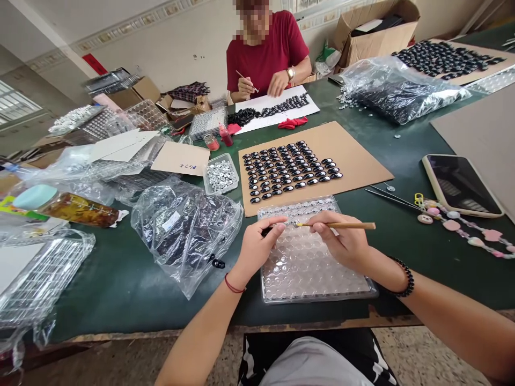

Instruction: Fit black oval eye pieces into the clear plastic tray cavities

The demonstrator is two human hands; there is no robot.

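My left hand is closed in a pinch above a clear plastic blister tray. A small shiny black piece shows between its fingers, mostly hidden. My right hand grips a thin wooden stick, held almost level, with its yellowish tip pointing left. At that tip, close to my left fingertips, is a tiny silvery bit; whether it touches the black piece I cannot tell. Beyond the tray, rows of black oval pieces with pale shiny spots lie on a brown cardboard sheet.
Left of the cardboard stand a tub of small silvery discs and a plastic bag of black pieces. A bottle lies farther left. To the right are tweezers, a phone and a beaded strap. Opposite sits a person working.
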